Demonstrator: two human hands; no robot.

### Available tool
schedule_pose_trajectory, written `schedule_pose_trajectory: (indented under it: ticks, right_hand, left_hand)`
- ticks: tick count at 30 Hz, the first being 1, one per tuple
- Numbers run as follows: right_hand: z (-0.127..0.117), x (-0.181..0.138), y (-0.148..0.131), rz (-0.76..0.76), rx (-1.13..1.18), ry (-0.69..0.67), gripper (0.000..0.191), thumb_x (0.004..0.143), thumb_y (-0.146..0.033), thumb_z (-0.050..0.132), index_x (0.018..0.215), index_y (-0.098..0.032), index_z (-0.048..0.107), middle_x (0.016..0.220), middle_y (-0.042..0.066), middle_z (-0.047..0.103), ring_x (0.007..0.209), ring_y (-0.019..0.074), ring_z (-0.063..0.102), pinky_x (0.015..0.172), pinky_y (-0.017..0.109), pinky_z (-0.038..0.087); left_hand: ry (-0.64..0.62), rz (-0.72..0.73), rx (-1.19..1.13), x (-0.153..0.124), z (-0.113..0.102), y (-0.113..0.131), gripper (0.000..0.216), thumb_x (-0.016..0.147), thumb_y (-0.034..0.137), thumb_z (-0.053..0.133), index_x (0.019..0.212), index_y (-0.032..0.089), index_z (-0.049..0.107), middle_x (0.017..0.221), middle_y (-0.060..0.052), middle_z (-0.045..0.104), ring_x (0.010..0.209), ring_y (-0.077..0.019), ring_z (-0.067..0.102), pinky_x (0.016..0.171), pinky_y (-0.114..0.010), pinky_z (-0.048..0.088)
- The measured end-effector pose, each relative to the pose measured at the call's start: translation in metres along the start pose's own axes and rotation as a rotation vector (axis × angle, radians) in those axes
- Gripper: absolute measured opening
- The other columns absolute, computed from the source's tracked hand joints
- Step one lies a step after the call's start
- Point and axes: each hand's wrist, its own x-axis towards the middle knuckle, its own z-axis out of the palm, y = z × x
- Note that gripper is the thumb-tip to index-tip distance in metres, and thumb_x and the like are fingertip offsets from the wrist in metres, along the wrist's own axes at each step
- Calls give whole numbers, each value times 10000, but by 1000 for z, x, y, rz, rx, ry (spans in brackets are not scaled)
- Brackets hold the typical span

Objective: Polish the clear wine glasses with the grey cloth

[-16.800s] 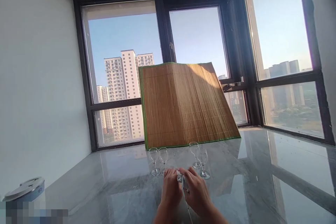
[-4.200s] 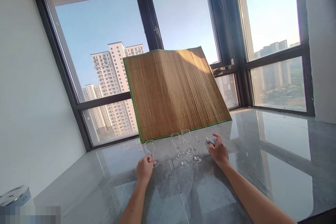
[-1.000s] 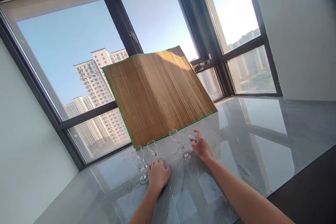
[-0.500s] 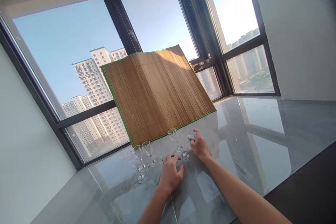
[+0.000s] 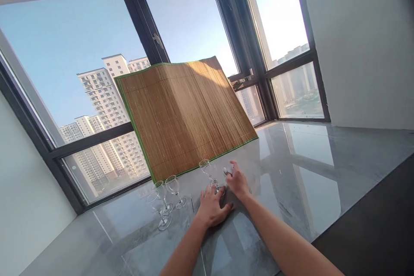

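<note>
From the head camera I see my left hand (image 5: 211,209) flat on the grey marble counter (image 5: 291,189), its fingers (image 5: 207,194) spread open and reaching the foot of the nearest wine glass (image 5: 208,172), which stands upright just beyond their tips; whether they touch the foot I cannot tell; my right hand (image 5: 237,181) sits just right of that glass, its fingers (image 5: 233,168) curled shut around a small crumpled cloth (image 5: 227,171) that peeks out past the knuckles. Well to the left of my left fingers stand three more glasses (image 5: 163,200), upright and clustered close together; beyond all of them a bamboo mat (image 5: 184,112) leans against the window (image 5: 80,64).

To do this well, I judge the left fingers should pinch the stem low, near the foot, and keep the glass upright while sliding or lifting; the right hand should keep the cloth clear of the bowl so it does not tip; the slick counter calls for slow moves.
</note>
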Motion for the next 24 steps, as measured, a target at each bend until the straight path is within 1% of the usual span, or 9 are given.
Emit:
schedule_pose_trajectory:
  ticks: [3, 7, 13, 18, 24]
  right_hand:
    - [2, 0, 1, -5, 10, 2, 494, 863, -157, 438, 1356, -202, 431, 964, 77, 716, 884, 208, 665, 747, 284, 393]
    - [3, 0, 2, -17, 15, 6, 497, 861, -153, 437, 1357, -193, 432, 968, 81, 716, 896, 219, 666, 759, 288, 398]
    - [0, 0, 1, -8, 5, -9, 489, 870, -158, 434, 1357, -201, 428, 956, 70, 715, 894, 206, 664, 754, 275, 400]
    - [1, 0, 0, -2, -2, -14, 511, 857, -146, 440, 1364, -203, 430, 959, 66, 715, 888, 202, 661, 753, 277, 400]
    - [1, -1, 1, -9, -1, -18, 502, 858, -144, 441, 1358, -198, 433, 967, 80, 709, 880, 207, 655, 743, 274, 397]
  left_hand:
    - [-60, 60, -11, 8, -6, -11, 690, 879, 692, 377, 1494, 380, 348, 1633, -35, 210, 1492, -384, 140, 1164, -674, 112]
    - [-104, 124, -15, 16, -8, -18, 697, 877, 691, 394, 1490, 361, 356, 1632, -51, 215, 1500, -373, 115, 1166, -678, 98]
    - [-84, 106, -44, 21, -7, -15, 661, 886, 638, 429, 1470, 332, 389, 1617, -69, 259, 1503, -339, 131, 1175, -654, 78]
    - [-76, 78, -33, 20, -10, -10, 676, 869, 651, 450, 1465, 338, 393, 1620, -57, 252, 1505, -330, 125, 1187, -613, 100]
    - [-62, 97, -30, 15, -13, -10, 675, 877, 639, 432, 1464, 308, 407, 1583, -72, 336, 1487, -336, 179, 1189, -603, 91]
